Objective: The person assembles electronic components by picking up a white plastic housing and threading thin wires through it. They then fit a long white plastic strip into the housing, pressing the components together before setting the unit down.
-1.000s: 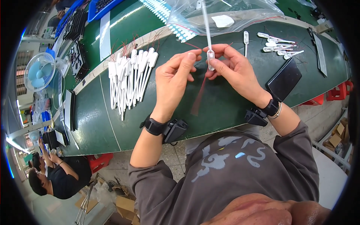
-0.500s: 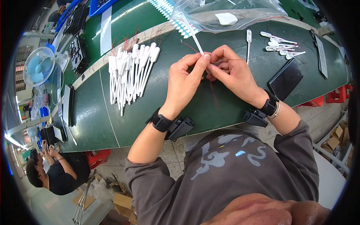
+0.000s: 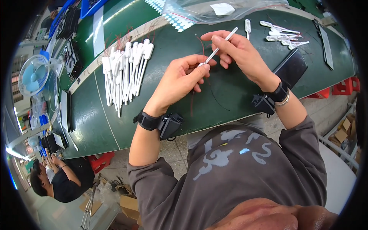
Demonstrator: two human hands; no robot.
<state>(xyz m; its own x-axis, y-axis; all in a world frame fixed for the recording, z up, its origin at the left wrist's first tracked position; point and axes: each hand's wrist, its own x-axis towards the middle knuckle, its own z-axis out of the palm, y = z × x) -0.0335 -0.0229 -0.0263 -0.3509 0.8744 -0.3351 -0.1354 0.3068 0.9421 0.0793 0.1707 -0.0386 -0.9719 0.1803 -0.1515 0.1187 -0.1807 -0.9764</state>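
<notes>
My left hand (image 3: pixel 180 78) pinches a slim white plastic stick (image 3: pixel 222 45) near its lower end, with the fingertips hiding that end. The stick slants up to the right, across the front of my right hand (image 3: pixel 241 53). That hand's index finger is stretched out and its thumb is apart, with the other fingers loosely curled; no firm grip shows. A thin red wire (image 3: pixel 203 45) rises beside the fingertips, and a dark wire (image 3: pixel 217 100) trails below my left hand. To the left lies a pile of similar white sticks (image 3: pixel 124 71) with broad paddle-like heads and red wires.
On the green table (image 3: pixel 153 119), a single clear dropper (image 3: pixel 248 26) and several more droppers with wires (image 3: pixel 281 36) lie right. A black phone-like slab (image 3: pixel 293 69) sits near my right wrist. A plastic bag (image 3: pixel 226 9) lies behind. A person (image 3: pixel 67 176) sits at far left.
The white stick has swung from leaning up-left to leaning up-right. My hands, formerly together at the fingertips, have separated; the left sits lower and further left, and the right hand's fingers have spread.
</notes>
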